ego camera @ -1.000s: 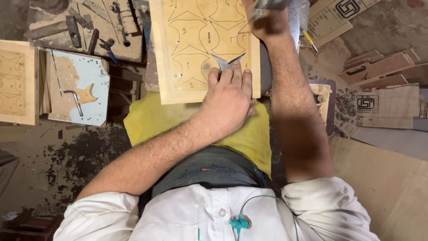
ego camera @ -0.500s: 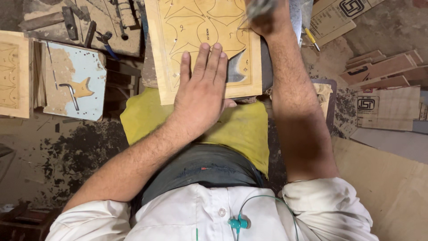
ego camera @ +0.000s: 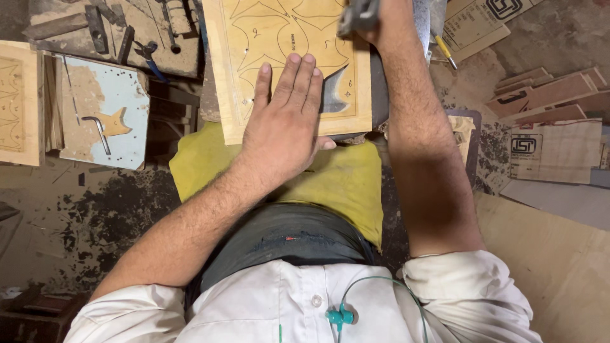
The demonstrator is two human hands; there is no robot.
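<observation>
- My left hand (ego camera: 284, 130) is now lying lower on the wooden panel (ego camera: 289, 60) than half a second ago, and the panel is sitting a little further right.
- The panel is resting above a yellow cloth (ego camera: 330, 181) over my lap, its far edge cut off by the frame.
- My left fingers (ego camera: 298, 79) are spread flat and released, pressing the board down and grasping nothing.
- My right hand (ego camera: 375, 19) is clenching around a grey tool (ego camera: 357, 14) at the panel's top right; what kind of tool, I cannot tell.
- One pointed shape (ego camera: 335, 92) is already cut out beside my fingers; most of the pencilled curves are still waiting, I am judging.
- To the left, a blue-painted board (ego camera: 105, 114) is lying, and more wooden pieces (ego camera: 546, 101) are stacked to the right.
</observation>
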